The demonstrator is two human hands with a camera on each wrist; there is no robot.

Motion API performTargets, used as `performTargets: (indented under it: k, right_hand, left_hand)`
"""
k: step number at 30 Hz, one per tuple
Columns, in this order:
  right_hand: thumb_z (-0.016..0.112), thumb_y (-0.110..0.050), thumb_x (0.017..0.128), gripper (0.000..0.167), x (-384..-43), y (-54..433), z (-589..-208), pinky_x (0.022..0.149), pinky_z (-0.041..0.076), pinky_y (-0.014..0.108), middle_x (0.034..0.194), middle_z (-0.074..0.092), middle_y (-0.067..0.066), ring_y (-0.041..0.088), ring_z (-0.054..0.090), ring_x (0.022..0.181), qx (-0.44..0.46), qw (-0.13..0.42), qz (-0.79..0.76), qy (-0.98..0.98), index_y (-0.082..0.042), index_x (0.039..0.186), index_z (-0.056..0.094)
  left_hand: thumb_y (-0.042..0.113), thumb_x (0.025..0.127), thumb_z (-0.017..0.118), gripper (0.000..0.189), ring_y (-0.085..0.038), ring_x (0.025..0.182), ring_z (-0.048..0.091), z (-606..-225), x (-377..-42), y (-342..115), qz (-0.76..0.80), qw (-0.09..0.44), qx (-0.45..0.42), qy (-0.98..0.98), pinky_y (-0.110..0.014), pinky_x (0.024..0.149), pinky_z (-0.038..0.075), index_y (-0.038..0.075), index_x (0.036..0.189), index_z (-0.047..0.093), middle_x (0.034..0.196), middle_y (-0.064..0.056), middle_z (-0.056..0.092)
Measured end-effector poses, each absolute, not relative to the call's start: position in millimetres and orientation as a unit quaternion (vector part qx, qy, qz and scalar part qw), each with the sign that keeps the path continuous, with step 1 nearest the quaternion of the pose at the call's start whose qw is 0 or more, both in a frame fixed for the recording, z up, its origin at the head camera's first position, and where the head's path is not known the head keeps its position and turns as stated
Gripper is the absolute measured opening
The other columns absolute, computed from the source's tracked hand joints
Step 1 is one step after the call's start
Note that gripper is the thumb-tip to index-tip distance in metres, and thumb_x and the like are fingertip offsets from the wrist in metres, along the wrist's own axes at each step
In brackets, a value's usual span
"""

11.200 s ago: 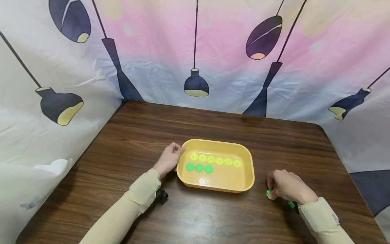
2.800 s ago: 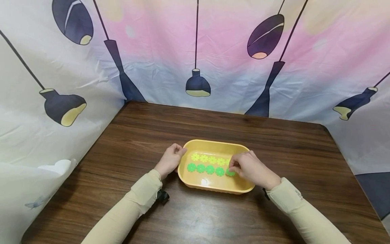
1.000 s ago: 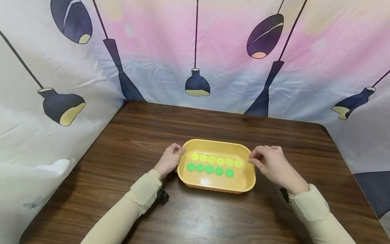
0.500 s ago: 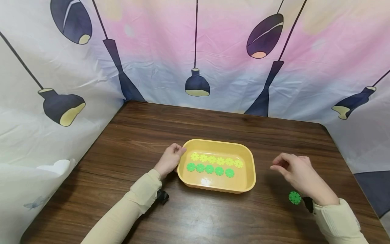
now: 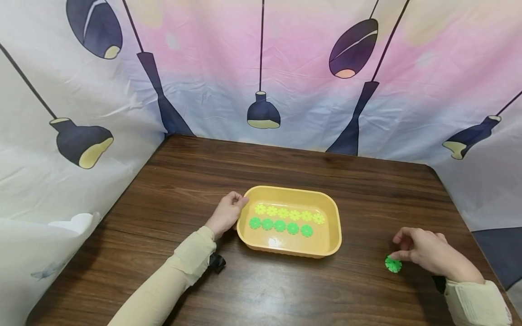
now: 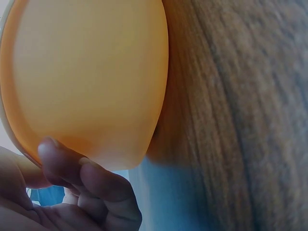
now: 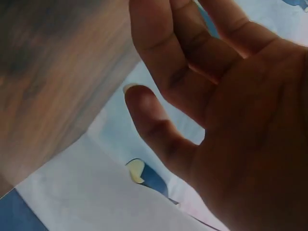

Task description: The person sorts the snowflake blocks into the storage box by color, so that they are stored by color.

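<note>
In the head view my left hand [image 5: 226, 213] pinches the left rim of a yellow plastic tray [image 5: 333, 231]. The left wrist view shows its thumb and fingers [image 6: 108, 185] at the wall of that tray. Inside lie a row of yellow flower-shaped discs [image 5: 283, 213] and, nearer me, a row of green ones [image 5: 279, 226]. To the right on the table is one loose green flower-shaped disc [image 5: 393, 265]. My right hand [image 5: 432, 253] hovers at it, the thumb over its far edge. Thumb and fingers [image 7: 151, 43] stand apart in the right wrist view, holding nothing.
The dark wooden table [image 5: 204, 172] carries the tray near its middle. Behind and beside it hangs a cloth [image 5: 220, 104] printed with lamps. A black strap piece [image 5: 217, 262] sits under the left wrist.
Compared with earlier, two more green discs lie in the tray's row. Over the last second my right hand has moved from the tray's right rim down to the loose green disc. The left hand stays.
</note>
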State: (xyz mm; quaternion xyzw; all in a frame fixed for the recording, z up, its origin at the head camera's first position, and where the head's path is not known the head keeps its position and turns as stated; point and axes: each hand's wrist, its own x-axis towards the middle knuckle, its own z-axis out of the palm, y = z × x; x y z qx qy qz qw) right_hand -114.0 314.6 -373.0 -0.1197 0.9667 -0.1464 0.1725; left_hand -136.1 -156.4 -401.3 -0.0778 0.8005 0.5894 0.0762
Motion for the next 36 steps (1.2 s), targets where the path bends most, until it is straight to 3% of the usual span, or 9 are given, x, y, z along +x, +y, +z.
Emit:
performTargets:
  k: [8,23,36]
  right_hand:
    - [0.084,-0.048,0.068,0.054,-114.6,311.5,-384.3,0.082,0.027,0.055,0.082,0.055,-0.003,0.013,0.052,0.073,-0.112,0.215,-0.158,0.957,-0.012,0.100,0.059]
    - [0.084,-0.040,0.070,0.038,-114.7,304.5,-388.9,0.083,0.028,0.057,0.073,0.055,-0.005,0.015,0.049,0.067,-0.112,0.210,-0.139,0.961,-0.016,0.084,0.058]
    - [0.082,-0.046,0.071,0.038,-112.8,299.4,-390.1,0.076,0.035,0.051,0.071,0.059,-0.007,0.016,0.048,0.063,-0.108,0.228,-0.151,0.956,-0.017,0.082,0.059]
  left_hand:
    - [0.025,0.103,0.051,0.023,-0.012,0.044,0.047,-401.5,-136.1,-155.6,0.589,0.074,-0.081,0.800,-0.024,0.038,0.039,0.002,0.097,0.048,0.075,-0.009,0.053]
    - [0.025,0.103,0.051,0.024,-0.012,0.044,0.046,-400.9,-136.0,-156.0,0.589,0.075,-0.082,0.801,-0.024,0.038,0.039,0.002,0.097,0.048,0.077,-0.011,0.054]
    - [0.025,0.103,0.051,0.024,-0.011,0.043,0.046,-402.9,-137.2,-156.5,0.590,0.076,-0.078,0.800,-0.024,0.038,0.039,0.002,0.097,0.047,0.074,-0.008,0.052]
